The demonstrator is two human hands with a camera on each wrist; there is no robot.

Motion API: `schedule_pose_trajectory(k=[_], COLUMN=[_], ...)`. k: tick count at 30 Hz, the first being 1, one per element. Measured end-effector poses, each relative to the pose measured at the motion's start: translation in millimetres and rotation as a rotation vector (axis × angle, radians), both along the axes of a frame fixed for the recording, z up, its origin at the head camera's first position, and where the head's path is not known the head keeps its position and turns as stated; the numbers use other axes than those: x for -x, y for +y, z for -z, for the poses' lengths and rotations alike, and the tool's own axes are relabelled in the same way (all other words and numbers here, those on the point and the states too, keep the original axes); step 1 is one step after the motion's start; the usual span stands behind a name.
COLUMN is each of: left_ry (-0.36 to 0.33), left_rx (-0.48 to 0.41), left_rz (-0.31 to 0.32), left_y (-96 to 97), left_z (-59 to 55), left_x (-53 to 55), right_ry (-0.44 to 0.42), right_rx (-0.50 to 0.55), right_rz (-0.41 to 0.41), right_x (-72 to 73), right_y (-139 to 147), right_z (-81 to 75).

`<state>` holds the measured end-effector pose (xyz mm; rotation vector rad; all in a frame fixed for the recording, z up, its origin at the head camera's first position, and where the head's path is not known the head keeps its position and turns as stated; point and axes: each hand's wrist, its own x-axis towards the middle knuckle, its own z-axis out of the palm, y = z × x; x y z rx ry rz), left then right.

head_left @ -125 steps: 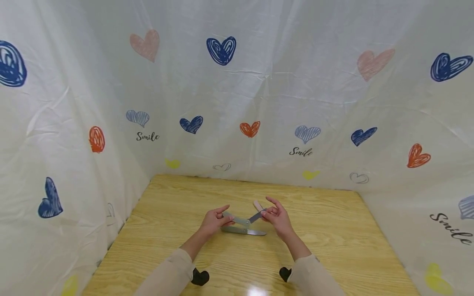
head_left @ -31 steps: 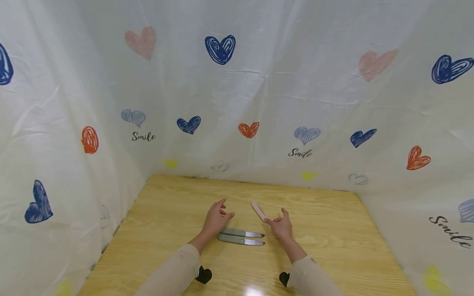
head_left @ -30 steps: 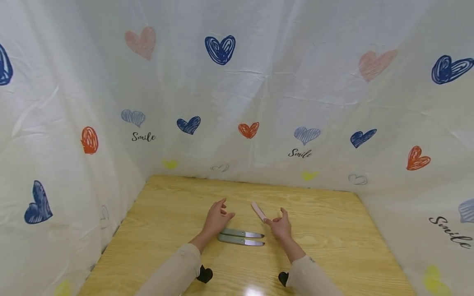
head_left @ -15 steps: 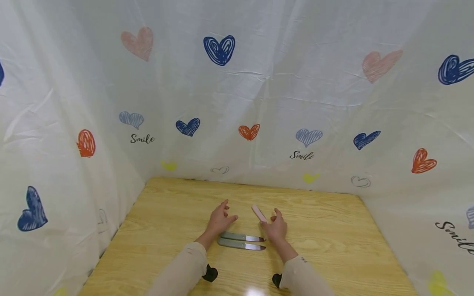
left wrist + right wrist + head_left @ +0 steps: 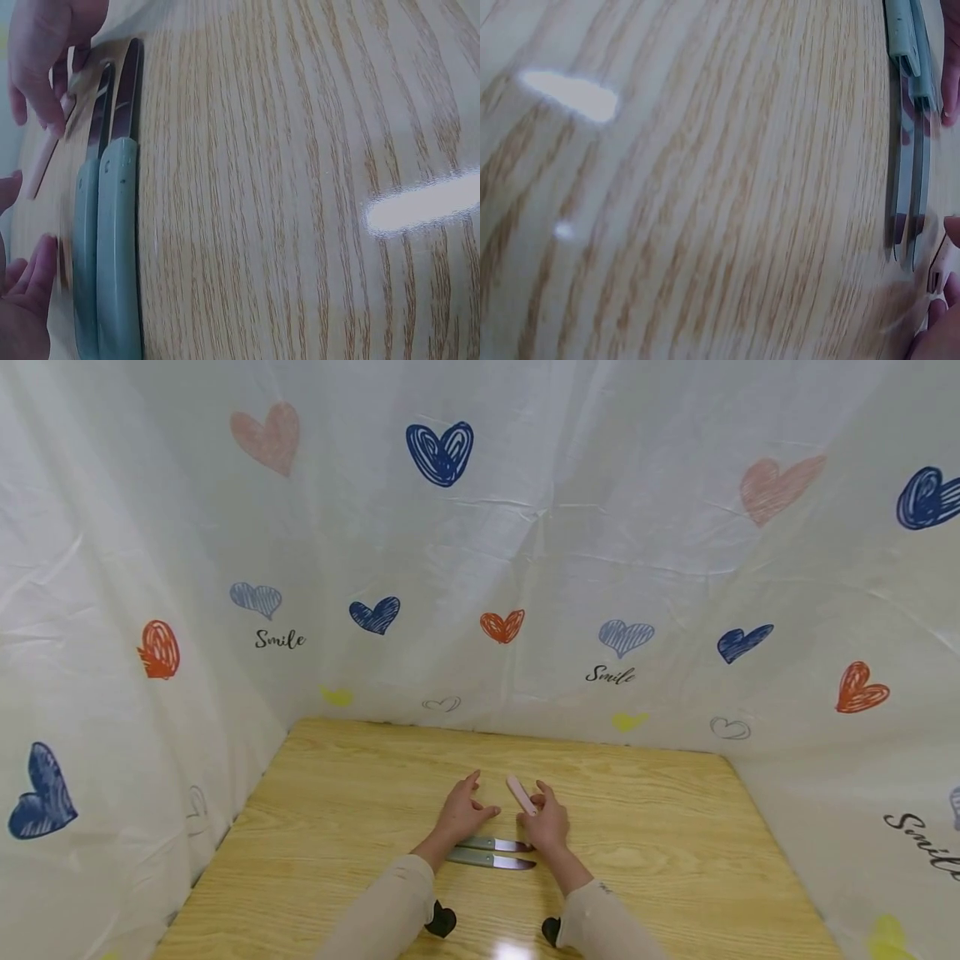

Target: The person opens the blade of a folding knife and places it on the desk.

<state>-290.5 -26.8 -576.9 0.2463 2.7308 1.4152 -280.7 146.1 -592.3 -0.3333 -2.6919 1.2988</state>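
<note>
Two folding knives lie unfolded side by side on the table, a nearer knife [image 5: 480, 859] and a farther knife [image 5: 482, 843], with pale green handles and blades pointing right. Behind them is a slim pink folding knife [image 5: 519, 793], folded shut and slanted. My right hand [image 5: 547, 824] has thumb and fingers on either side of its near end, pinching it. My left hand [image 5: 459, 814] hovers behind the green handles, fingers extended and holding nothing. In the left wrist view both green handles [image 5: 117, 247] show plainly. The pink knife's end [image 5: 939, 274] shows between right-hand fingers in the right wrist view.
The wood-grain table [image 5: 352, 793] extends around the knives, with a bright light reflection near its front. A white curtain [image 5: 555, 568] printed with hearts and "Smile" hangs behind and along both sides.
Earlier, both hands held one green knife partly unfolded; it now lies open beside the other. My right hand has moved left around the pink knife's end; my left hand has shifted right.
</note>
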Motion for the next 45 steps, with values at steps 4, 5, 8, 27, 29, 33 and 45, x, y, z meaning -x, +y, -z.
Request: schedule_pose_trajectory(k=[4,5,8,27,29,33,45], left_ry=[0.02,0.029,0.053,0.078,0.068,0.083,0.111], left_rx=[-0.007,-0.01,-0.026,0.086,0.072,0.044,0.024], left_rz=[-0.001,0.001,0.008,0.055,0.062,0.055,0.061], left_y=[-0.5,-1.0,-2.7,-13.7,-14.7,-16.3,-20.7], left_z=[2.4,3.5,5.4,4.1,4.6,8.1,6.7], left_x=[-0.3,-0.2,0.4,0.0,-0.6,-1.9,-1.4], right_ry=[0.028,0.033,0.038,-0.015,0.003,0.026,-0.019], right_rx=[-0.032,-0.028,0.01,0.16,0.152,0.111,0.205], right_rz=[-0.075,-0.101,-0.192,-0.413,-0.434,-0.462,-0.447], right_x=[-2.0,-2.4,-2.6,-2.4,-2.3,-2.2,-1.8], right_y=[-2.2,-2.8,-4.3,-6.7,-6.4,-5.8,-2.1], right_z=[0.3,0.2,0.3,-0.6,-1.9,-2.4,-3.3])
